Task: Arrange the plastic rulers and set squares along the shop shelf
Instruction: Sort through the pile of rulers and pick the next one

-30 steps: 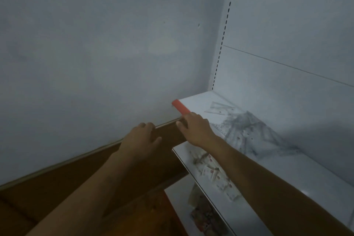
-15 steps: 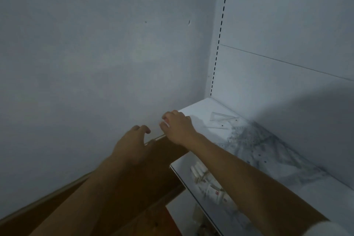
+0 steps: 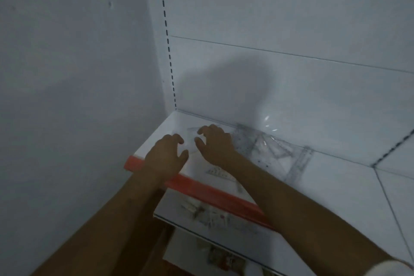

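Hands are hovering side by side over the left end of the white shelf (image 3: 336,170), near its back corner. Left hand (image 3: 167,158) is showing loosely curled fingers gripping nothing; right hand (image 3: 216,144) is curling its fingertips onto a clear ruler (image 3: 193,129), though whether it is pinching it I cannot tell. Heaped transparent set squares (image 3: 271,150) are lying just right of that hand, along the back edge. Along the front edge an orange strip (image 3: 215,195) is running.
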The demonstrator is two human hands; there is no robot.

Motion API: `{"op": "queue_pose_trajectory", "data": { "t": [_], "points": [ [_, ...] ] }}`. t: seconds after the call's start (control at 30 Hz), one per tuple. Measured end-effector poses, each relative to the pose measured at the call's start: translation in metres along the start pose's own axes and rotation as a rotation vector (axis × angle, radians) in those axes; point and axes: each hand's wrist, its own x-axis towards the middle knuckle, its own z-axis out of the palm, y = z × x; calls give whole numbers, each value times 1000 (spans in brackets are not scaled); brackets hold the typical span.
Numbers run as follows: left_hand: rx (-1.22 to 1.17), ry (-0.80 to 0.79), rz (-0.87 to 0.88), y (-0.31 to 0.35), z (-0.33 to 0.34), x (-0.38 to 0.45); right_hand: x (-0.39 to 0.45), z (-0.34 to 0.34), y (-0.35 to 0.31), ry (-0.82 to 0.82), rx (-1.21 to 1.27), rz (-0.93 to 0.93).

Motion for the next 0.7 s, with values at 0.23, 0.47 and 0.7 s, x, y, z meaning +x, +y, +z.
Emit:
{"op": "queue_pose_trajectory", "data": {
  "t": [0.23, 0.47, 0.7],
  "points": [
    [-107, -136, 279, 27, 50, 21, -62, -3, 53, 192, -108, 364],
    [76, -205, 291, 51, 94, 16, -121, -13, 95, 268, -262, 734],
    [-99, -111, 261, 55, 111, 19, -132, -11, 115, 319, -190, 673]
  ]
}}
